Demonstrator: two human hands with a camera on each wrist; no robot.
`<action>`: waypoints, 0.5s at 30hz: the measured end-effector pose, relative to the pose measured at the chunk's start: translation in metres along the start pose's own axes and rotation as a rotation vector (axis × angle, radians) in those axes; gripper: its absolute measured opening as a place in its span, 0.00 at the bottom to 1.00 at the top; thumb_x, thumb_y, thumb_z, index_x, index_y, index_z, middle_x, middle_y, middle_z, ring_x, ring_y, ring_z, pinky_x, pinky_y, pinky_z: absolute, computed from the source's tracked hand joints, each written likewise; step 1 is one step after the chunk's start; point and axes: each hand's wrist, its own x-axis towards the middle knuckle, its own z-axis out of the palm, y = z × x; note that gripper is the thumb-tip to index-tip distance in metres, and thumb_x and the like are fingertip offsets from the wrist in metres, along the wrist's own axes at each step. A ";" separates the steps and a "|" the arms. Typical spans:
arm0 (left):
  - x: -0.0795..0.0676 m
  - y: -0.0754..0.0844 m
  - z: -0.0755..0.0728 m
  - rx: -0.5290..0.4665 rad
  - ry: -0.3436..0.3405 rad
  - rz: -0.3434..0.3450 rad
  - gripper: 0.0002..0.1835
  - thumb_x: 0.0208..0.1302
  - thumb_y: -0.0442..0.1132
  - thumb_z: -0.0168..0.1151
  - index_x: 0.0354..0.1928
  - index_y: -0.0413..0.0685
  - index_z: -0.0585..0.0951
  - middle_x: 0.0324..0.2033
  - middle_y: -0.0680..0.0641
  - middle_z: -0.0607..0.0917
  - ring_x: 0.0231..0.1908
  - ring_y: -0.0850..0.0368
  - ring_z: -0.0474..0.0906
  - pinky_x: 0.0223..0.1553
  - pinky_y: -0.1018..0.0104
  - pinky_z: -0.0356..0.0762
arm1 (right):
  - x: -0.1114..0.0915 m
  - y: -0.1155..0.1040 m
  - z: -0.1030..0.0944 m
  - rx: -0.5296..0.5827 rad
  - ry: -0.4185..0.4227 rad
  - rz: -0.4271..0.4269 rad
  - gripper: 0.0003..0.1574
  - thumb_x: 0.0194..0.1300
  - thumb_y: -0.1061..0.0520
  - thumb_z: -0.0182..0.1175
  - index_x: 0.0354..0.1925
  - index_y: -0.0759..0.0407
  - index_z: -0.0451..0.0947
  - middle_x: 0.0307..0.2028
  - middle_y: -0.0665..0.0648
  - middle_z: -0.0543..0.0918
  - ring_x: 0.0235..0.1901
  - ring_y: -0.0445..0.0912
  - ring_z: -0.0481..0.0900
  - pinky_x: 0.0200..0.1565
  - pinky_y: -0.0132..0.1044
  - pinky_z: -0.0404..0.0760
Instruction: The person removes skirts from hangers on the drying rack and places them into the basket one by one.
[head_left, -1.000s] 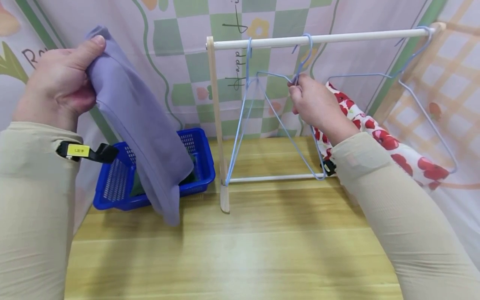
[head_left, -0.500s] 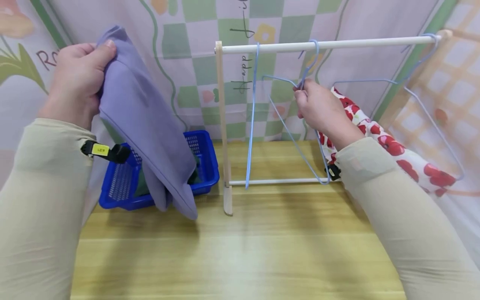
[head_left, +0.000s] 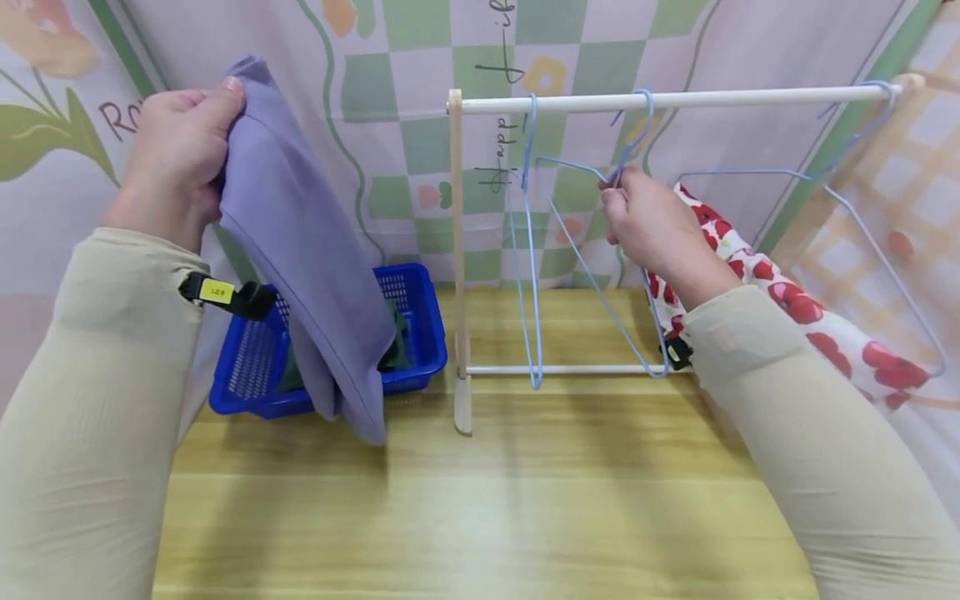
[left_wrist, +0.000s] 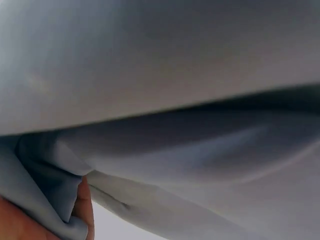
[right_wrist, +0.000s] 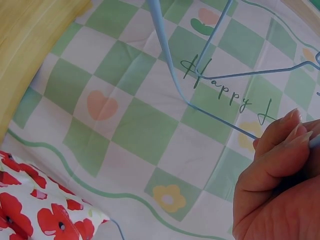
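In the head view my left hand (head_left: 180, 154) pinches the top of a folded lavender cloth garment (head_left: 300, 242), which hangs down in front of the blue basket (head_left: 258, 404). The same cloth fills most of the left wrist view, with fingertips (left_wrist: 85, 205) gripping a fold at lower left. My right hand (head_left: 656, 221) pinches a blue wire hanger (head_left: 600, 287) at the neck below its hook, and that hook is over the white rail (head_left: 720, 97). The right wrist view has the thumb and fingers curled round the hanger's wire (right_wrist: 225, 121).
Another blue hanger (head_left: 534, 283) hangs at the rail's left end. A third hanger (head_left: 885, 242) is at the right, with a red-flowered white cloth (head_left: 795, 304) beside it. Dark green cloth (head_left: 396, 342) lies in the basket. The rack's wooden post (head_left: 457, 250) stands on the wooden table (head_left: 487, 500).
The scene has shifted slightly right in the head view. The left hanger has swung and turned on the rail. The garment's lower end has swayed; both hands keep their hold.
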 end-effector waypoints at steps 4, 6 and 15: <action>0.003 0.001 0.000 -0.043 0.015 0.006 0.13 0.72 0.46 0.68 0.34 0.43 0.86 0.24 0.51 0.85 0.21 0.60 0.82 0.20 0.68 0.80 | 0.000 0.000 0.001 -0.003 0.009 -0.002 0.35 0.83 0.42 0.32 0.73 0.60 0.64 0.37 0.62 0.83 0.32 0.56 0.74 0.33 0.47 0.71; 0.004 0.002 0.001 -0.050 0.041 0.013 0.12 0.72 0.46 0.68 0.35 0.44 0.86 0.25 0.52 0.85 0.21 0.60 0.81 0.20 0.68 0.79 | 0.000 0.001 0.001 -0.006 0.010 -0.004 0.35 0.83 0.42 0.32 0.73 0.61 0.64 0.37 0.62 0.84 0.31 0.56 0.74 0.33 0.47 0.71; 0.015 -0.001 0.007 -0.198 0.106 0.000 0.11 0.74 0.47 0.66 0.41 0.46 0.84 0.34 0.52 0.84 0.29 0.60 0.81 0.24 0.69 0.78 | 0.000 -0.001 0.002 -0.003 0.011 -0.001 0.35 0.84 0.42 0.32 0.72 0.60 0.65 0.37 0.62 0.84 0.32 0.56 0.73 0.34 0.47 0.71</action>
